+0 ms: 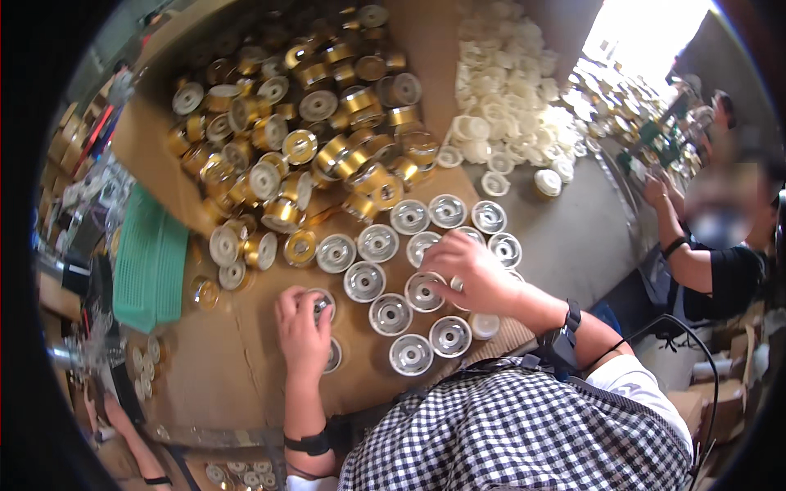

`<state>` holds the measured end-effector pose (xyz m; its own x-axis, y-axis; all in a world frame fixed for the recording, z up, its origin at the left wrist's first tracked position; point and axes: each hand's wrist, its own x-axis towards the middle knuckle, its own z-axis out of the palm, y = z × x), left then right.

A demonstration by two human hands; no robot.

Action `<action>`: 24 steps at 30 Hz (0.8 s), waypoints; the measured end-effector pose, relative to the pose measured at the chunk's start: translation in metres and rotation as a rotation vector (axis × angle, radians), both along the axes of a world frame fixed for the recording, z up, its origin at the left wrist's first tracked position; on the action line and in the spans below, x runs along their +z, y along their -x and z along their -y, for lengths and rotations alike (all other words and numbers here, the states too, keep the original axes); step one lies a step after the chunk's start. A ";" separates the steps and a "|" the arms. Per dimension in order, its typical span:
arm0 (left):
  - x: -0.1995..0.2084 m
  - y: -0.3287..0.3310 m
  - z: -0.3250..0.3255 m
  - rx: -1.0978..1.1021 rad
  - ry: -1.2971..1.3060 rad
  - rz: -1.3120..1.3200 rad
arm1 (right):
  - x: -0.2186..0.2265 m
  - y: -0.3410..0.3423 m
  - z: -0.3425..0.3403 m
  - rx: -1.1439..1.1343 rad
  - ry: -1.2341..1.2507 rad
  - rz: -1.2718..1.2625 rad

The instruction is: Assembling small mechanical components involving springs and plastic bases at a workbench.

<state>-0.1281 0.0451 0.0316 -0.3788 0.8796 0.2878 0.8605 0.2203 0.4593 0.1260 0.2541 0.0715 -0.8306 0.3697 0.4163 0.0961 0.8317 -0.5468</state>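
My left hand [303, 335] is curled round a silver-faced round cap [324, 299] with a pale rim; a second cap [334, 356] lies partly hidden beside its wrist. To the right, my right hand [479, 274] bends its fingers and thumb over the edge of another round cap [425, 295] standing in a cluster. Whether it grips that cap is unclear, as the fingers hide part of it. Several like caps, such as one nearest me [411, 355], sit face up around it, each with a small hole in the middle.
A large heap of gold-sided caps [327, 106] fills the cardboard [221, 360] at the back. White plastic rings [508, 98] are piled behind right. Green baskets [147, 262] stand left. A co-worker [704, 270] sits at the right; another person's arm [135, 434] shows lower left.
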 end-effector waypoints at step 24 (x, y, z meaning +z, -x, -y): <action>-0.024 -0.037 -0.075 -0.122 0.064 0.179 | -0.096 -0.172 -0.113 -0.888 0.428 0.034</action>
